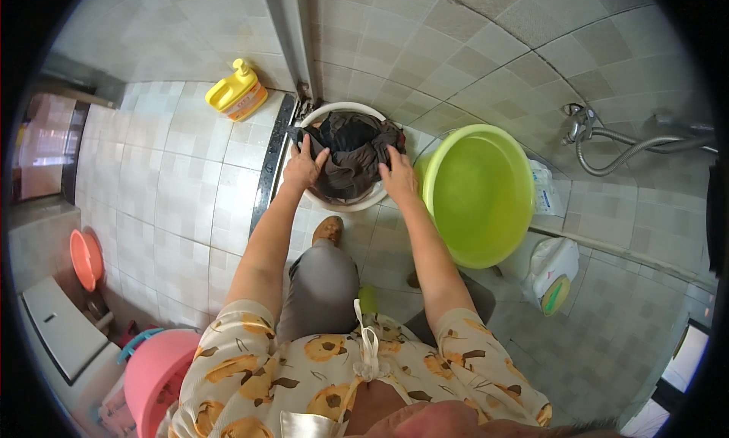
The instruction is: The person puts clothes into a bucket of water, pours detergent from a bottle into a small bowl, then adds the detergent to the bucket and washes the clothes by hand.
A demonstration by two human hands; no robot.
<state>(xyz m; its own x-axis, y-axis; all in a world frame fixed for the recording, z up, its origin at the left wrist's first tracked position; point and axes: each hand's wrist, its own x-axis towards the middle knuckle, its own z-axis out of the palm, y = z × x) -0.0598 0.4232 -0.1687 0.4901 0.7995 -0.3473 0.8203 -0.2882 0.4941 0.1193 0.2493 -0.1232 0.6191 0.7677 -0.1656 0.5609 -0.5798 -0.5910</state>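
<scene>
A white round basin point(343, 204) on the floor in front of me holds a heap of dark grey-brown and black clothes point(353, 168). My left hand point(304, 167) is at the left side of the heap, its thumb and fingers closed on a dark garment. On the opposite side, my right hand point(400, 178) grips the dark cloth near the basin's right rim. The cloth stretches in folds between both hands. Some fingertips are hidden in the fabric.
A large lime-green tub point(478, 195) of liquid stands just right of the basin. A yellow jug point(237, 92) is beyond a dark threshold point(272, 165). Along the right wall are a shower hose point(600, 168) and a white container point(550, 271). A pink tub point(156, 370) sits lower left.
</scene>
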